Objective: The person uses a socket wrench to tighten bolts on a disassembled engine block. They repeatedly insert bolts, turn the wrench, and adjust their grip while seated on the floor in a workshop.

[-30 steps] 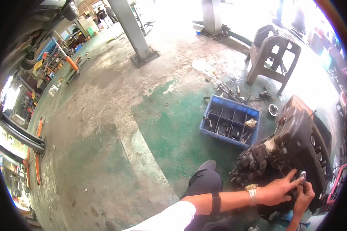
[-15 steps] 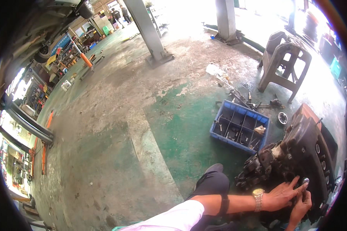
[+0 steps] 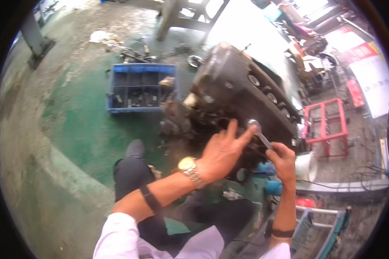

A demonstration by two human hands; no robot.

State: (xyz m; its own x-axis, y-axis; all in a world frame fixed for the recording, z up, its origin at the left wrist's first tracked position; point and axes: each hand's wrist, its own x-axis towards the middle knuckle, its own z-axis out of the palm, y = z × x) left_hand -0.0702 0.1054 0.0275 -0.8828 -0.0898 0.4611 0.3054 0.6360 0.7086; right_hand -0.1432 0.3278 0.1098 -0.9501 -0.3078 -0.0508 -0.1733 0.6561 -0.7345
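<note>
A dark, greasy engine [image 3: 229,82] with a row of round openings along one side lies in front of me. A shiny ratchet wrench [image 3: 263,139] slants down toward me from its side, the round head against the engine. My right hand [image 3: 282,160] is closed around the near end of the wrench handle. My left hand [image 3: 222,152], below a gold wristwatch [image 3: 190,169], reaches over the engine with fingers stretched and spread. Its index fingertip presses on the wrench head. Whatever the wrench head sits on is hidden.
Left of the engine stands a blue divided crate [image 3: 144,110] with small metal parts inside. Behind it lie loose parts and a metal ring [image 3: 195,61]. A grey stool [image 3: 183,21] stands farther back. To the right are a red metal frame [image 3: 326,127] and a white bucket [image 3: 306,166].
My view has swung right, bringing the engine and crate toward the middle. The wrench handle now shows between my hands, with my right hand farther from the wrench head.
</note>
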